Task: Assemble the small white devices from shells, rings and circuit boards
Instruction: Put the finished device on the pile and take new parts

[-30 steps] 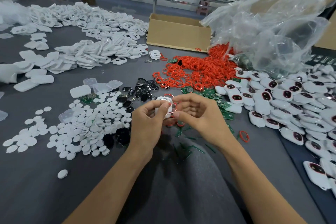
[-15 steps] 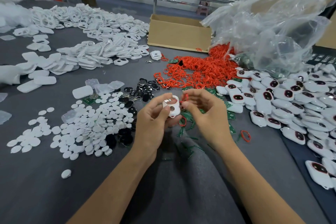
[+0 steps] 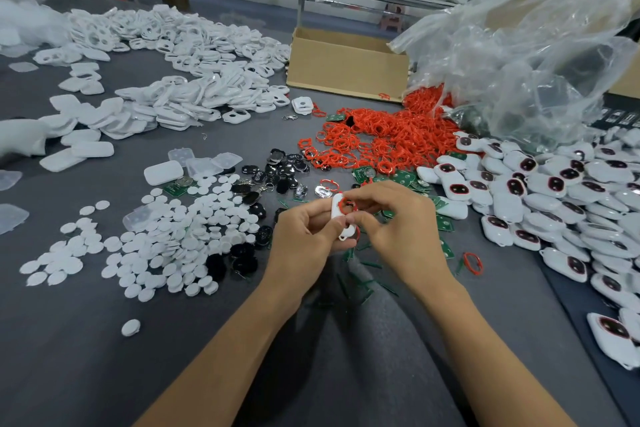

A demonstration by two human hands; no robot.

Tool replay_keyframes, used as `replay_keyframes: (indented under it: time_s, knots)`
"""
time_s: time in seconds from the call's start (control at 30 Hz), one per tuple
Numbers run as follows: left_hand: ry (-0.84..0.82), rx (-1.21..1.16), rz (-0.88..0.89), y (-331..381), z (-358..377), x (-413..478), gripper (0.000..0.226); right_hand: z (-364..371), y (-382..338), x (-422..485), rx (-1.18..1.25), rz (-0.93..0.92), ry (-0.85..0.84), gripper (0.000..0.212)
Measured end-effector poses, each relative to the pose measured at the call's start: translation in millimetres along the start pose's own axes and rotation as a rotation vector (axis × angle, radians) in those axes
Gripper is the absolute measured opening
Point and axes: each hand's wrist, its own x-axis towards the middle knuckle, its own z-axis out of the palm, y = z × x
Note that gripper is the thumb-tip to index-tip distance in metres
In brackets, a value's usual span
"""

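Observation:
My left hand (image 3: 304,236) grips a small white shell (image 3: 341,218) just above the grey table, near its front middle. My right hand (image 3: 398,222) pinches a red ring (image 3: 346,205) against the shell's round opening. Behind my hands lies a heap of red rings (image 3: 388,142). Green circuit boards (image 3: 398,177) are scattered beside and under my right hand. Piles of white shells (image 3: 180,80) fill the far left. Assembled white devices (image 3: 554,198) with dark, red-rimmed windows are heaped at the right.
White round discs (image 3: 156,246) cover the table left of my hands, with black parts (image 3: 280,170) behind them. A cardboard box (image 3: 346,62) stands at the back. A crumpled clear plastic bag (image 3: 519,52) rises at the back right. One loose red ring (image 3: 472,262) lies right of my hand.
Both hands have kept the shell between them and turned it. The red ring, loose by my right fingers earlier, now sits on the shell's opening.

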Motion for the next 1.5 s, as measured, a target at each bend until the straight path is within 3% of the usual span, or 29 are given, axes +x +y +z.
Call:
replay_keyframes:
  time_s: [0.27,0.53,0.63,0.73,0.83,0.97,1.1,1.23,1.37,1.5]
  knots:
    - [0.046,-0.077,-0.015,0.3,0.6,-0.8,0.018,1.0,0.4,0.2,0.05,0.01,0.053,0.024]
    - [0.041,-0.061,-0.012,1.9,1.1,-2.6,0.015,-3.5,-1.5,-1.0,0.197,0.176,0.036,0.035]
    - [0.04,-0.031,0.018,0.2,0.3,-3.0,0.017,-3.5,-1.1,-1.5,0.26,0.213,0.002,0.026]
    - [0.047,-0.035,0.014,0.6,-0.3,-3.9,0.018,-2.2,-0.7,-0.7,0.322,0.222,-0.01,0.021]
    - [0.052,-0.079,-0.015,2.4,-0.7,-4.0,0.016,0.6,-1.6,-1.9,0.344,0.223,-0.02,0.029]
    - [0.067,-0.165,-0.052,5.4,-1.7,-2.4,0.016,5.4,-1.3,-6.1,0.304,0.13,-0.021,0.026]
    - [0.053,-0.169,-0.034,5.2,-1.0,-1.7,0.018,6.3,-0.2,-3.9,0.589,0.313,0.037,0.018]
    - [0.003,-0.142,-0.01,4.1,-1.1,-2.5,0.017,1.1,6.5,-3.0,0.883,0.499,-0.033,0.012]
    - [-0.016,-0.15,-0.031,4.9,-1.4,-1.9,0.015,-2.4,8.5,-3.8,0.919,0.49,-0.059,0.016]
    - [-0.019,-0.242,-0.084,6.2,-3.3,-0.7,0.018,-0.8,5.4,-4.3,0.822,0.367,-0.015,0.013]
